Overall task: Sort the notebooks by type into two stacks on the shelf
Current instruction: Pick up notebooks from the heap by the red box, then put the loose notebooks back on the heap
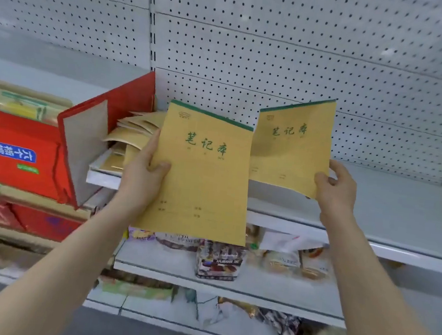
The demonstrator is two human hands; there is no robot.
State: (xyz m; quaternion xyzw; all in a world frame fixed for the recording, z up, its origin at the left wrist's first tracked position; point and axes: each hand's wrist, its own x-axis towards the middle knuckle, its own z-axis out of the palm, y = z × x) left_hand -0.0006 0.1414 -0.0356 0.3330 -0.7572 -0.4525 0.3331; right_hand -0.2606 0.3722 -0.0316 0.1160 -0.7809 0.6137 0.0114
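My left hand (144, 170) grips the left edge of a yellow notebook (202, 181) with a green top band and green characters, held upright in front of the shelf (388, 210). My right hand (334, 189) holds a second, matching yellow notebook (292, 147) by its lower right corner, tilted over the shelf surface. Behind my left hand, a messy pile of tan notebooks (134, 132) lies on top of white-edged ones at the left end of the shelf.
A red paper bag (101, 134) leans against the pile's left side. Red boxes (13, 150) fill the neighbouring bay. A pegboard wall (306, 54) backs the shelf. Snack packets (219, 259) crowd the lower shelves.
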